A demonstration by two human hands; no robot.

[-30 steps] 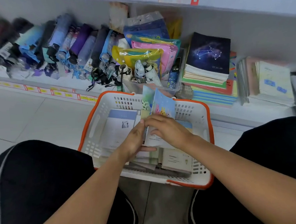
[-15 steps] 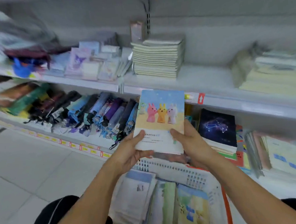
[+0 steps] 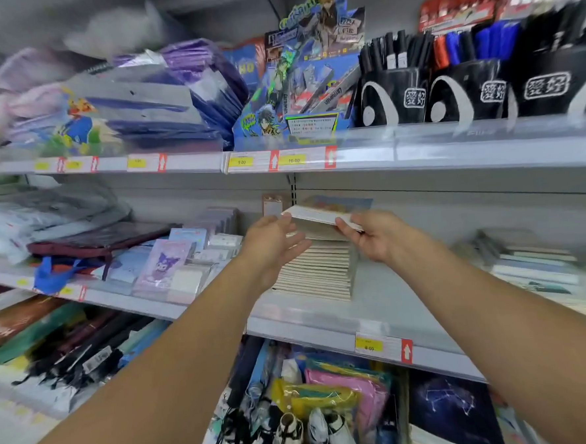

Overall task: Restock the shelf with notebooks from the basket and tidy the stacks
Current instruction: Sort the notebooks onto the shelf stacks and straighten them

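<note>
While both arms reach toward the grey metal middle shelf [image 3: 385,298], I see the thin notebook with a pale, picture-printed cover [image 3: 322,212] held tilted just above the tall stack of cream-edged notebooks [image 3: 316,268]. My right hand [image 3: 376,235] pinches its right edge; my left hand [image 3: 272,242], fingers straight, touches its left corner with the fingertips.

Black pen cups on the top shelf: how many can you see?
3, side by side at the top shelf's right end: first, second, third. More may be hidden past the frame edge.
</note>
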